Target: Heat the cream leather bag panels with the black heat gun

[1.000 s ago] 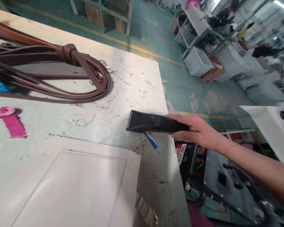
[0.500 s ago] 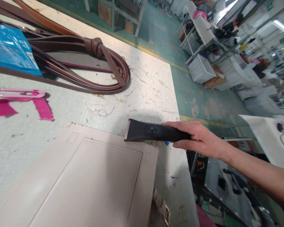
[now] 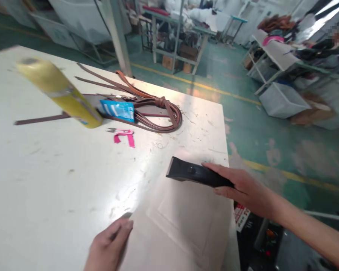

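In my right hand [image 3: 243,190] is a black electric hair clipper [image 3: 197,174], its flared head pointing left. The clipper lies over the upper part of a beige leather panel [image 3: 183,222], which has a raised rectangular outline; I cannot tell whether the two touch. My left hand [image 3: 110,242] is closed at the panel's left edge, thumb on top and the other fingers partly hidden. The panel's lower end runs out of view.
Pink thread snips [image 3: 122,131] with pink ribbon lie farther up the white table [image 3: 59,188]. Behind them are a blue packet [image 3: 118,109], a coil of brown leather straps [image 3: 172,116] and a yellow spray can [image 3: 64,94]. The table's right edge borders a green floor [image 3: 251,139].
The view has swung left and pulled back, bringing in the yellow can. My left hand has come into view at the panel's edge. My right hand still holds the clipper.
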`<state>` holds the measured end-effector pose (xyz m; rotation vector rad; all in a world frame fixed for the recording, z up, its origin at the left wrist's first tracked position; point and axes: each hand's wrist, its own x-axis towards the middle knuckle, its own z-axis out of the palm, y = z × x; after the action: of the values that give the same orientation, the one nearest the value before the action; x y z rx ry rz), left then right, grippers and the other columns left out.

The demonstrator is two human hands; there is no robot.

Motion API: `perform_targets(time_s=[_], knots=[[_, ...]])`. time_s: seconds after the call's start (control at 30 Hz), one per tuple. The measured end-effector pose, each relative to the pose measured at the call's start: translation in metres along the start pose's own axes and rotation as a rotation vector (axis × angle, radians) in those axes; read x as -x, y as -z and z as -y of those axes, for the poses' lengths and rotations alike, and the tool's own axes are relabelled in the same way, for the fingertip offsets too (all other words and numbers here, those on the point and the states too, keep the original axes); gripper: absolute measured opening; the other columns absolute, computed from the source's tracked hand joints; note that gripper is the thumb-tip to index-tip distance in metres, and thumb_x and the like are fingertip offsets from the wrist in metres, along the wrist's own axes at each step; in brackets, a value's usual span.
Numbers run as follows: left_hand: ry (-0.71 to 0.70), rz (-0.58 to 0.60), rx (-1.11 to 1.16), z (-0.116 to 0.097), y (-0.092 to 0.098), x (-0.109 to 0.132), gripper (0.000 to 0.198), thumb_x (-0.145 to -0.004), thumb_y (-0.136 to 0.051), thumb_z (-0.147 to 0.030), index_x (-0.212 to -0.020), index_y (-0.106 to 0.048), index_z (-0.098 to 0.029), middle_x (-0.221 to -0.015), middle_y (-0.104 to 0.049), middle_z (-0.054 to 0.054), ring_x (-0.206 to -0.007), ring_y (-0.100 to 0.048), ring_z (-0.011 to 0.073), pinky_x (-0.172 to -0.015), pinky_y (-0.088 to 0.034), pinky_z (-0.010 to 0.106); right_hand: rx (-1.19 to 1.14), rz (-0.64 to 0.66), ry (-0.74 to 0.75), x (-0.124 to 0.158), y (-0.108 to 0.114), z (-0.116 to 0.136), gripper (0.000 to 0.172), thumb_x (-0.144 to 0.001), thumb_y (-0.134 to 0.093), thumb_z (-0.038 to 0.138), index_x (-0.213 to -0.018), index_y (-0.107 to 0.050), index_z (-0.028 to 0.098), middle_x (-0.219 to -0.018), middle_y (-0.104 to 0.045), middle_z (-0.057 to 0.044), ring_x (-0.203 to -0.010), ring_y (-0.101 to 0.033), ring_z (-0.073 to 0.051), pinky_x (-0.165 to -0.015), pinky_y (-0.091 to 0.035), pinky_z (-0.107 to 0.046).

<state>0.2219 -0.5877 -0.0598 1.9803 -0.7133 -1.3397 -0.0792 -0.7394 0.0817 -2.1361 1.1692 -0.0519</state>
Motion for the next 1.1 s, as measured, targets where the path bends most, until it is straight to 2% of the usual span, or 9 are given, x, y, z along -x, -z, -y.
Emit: perform_targets(time_s=[0.1,0.17,0.37,0.5,0.7,0.83,0.97,1.03,1.1], knots=[[-0.066,0.163,0.144,-0.01,-0.012,0.016,0.037,-0.065,-0.06,-0.051,-0.057,-0.05,-0.016,-0.052,-0.044,-0.004,-0.049,-0.04,0.0097,-0.046,-0.032,0.02,-0.008,0.098,0.039,0.008,-0.011,0.022,0.057,-0.083,-0.048,0.028,-0.136,-0.027,0.031,-0.138,-0.039,-0.002,-0.125,-0.039,-0.022,-0.103,-0.033,-0.042],[-0.108,0.163,0.203,-0.009,-0.017,0.023,0.029,-0.064,-0.061,-0.043,-0.062,-0.051,-0.016,-0.053,-0.042,-0.005,-0.049,-0.037,0.0079,-0.047,-0.03,0.02,-0.016,0.159,0.065,0.013,-0.024,0.037,0.058,-0.081,-0.048,0.026,-0.135,-0.029,0.029,-0.136,-0.042,-0.003,-0.123,-0.041,-0.022,-0.103,-0.033,-0.042],[-0.182,-0.048,0.154,0.01,-0.025,0.036,0.023,-0.064,-0.056,-0.027,-0.083,-0.057,-0.014,-0.057,-0.049,-0.004,-0.051,-0.044,0.0092,-0.053,-0.034,0.021,-0.052,0.247,0.124,0.023,-0.064,0.067,0.056,-0.077,-0.046,0.024,-0.133,-0.037,0.022,-0.131,-0.048,-0.007,-0.117,-0.047,-0.024,-0.1,-0.035,-0.04],[-0.223,-0.185,0.08,0.015,-0.029,0.045,0.042,-0.062,-0.054,-0.017,-0.103,-0.044,-0.016,-0.064,-0.055,-0.004,-0.057,-0.052,0.0117,-0.056,-0.039,0.022,-0.02,0.218,0.138,0.021,-0.082,0.084,0.059,-0.074,-0.046,0.02,-0.131,-0.038,0.026,-0.128,-0.052,-0.004,-0.112,-0.051,-0.023,-0.094,-0.04,-0.035],[-0.153,-0.277,-0.177,0.009,-0.03,0.065,0.044,-0.065,-0.055,-0.016,-0.104,-0.036,-0.018,-0.07,-0.06,-0.001,-0.065,-0.058,0.0149,-0.059,-0.04,0.024,0.162,0.163,0.122,0.013,-0.096,0.118,0.055,-0.077,-0.046,0.027,-0.131,-0.037,0.03,-0.107,-0.065,-0.006,-0.099,-0.059,-0.026,-0.082,-0.045,-0.035],[-0.1,-0.277,-0.397,0.003,-0.031,0.081,0.03,-0.07,-0.057,-0.034,-0.093,-0.049,-0.016,-0.079,-0.063,0.005,-0.074,-0.058,0.0194,-0.063,-0.04,0.027,0.061,0.06,0.099,0.019,-0.083,0.106,0.056,-0.079,-0.044,0.029,-0.134,-0.033,0.027,-0.118,-0.06,-0.007,-0.108,-0.055,-0.025,-0.089,-0.042,-0.036],[-0.177,-0.12,-0.337,-0.001,-0.031,0.089,0.015,-0.069,-0.054,-0.028,-0.076,-0.06,-0.016,-0.075,-0.064,0.003,-0.074,-0.059,0.0194,-0.065,-0.039,0.027,-0.134,-0.052,0.033,0.039,-0.057,0.067,0.057,-0.078,-0.046,0.03,-0.134,-0.034,0.025,-0.131,-0.049,-0.004,-0.117,-0.047,-0.022,-0.099,-0.035,-0.037],[-0.213,-0.09,-0.304,-0.014,-0.024,0.095,0.014,-0.07,-0.05,-0.025,-0.072,-0.061,-0.015,-0.068,-0.063,0.001,-0.069,-0.058,0.0182,-0.061,-0.038,0.025,-0.201,-0.081,0.007,0.053,-0.045,0.049,0.057,-0.076,-0.048,0.031,-0.132,-0.037,0.024,-0.132,-0.048,-0.004,-0.119,-0.045,-0.021,-0.102,-0.033,-0.039],[-0.284,-0.156,-0.401,-0.039,-0.01,0.109,0.014,-0.072,-0.048,-0.022,-0.069,-0.06,-0.017,-0.064,-0.06,0.0,-0.066,-0.056,0.0167,-0.058,-0.036,0.023,-0.245,-0.123,-0.005,0.069,-0.035,0.034,0.057,-0.076,-0.049,0.033,-0.131,-0.039,0.022,-0.133,-0.047,-0.004,-0.121,-0.043,-0.022,-0.104,-0.031,-0.04]])
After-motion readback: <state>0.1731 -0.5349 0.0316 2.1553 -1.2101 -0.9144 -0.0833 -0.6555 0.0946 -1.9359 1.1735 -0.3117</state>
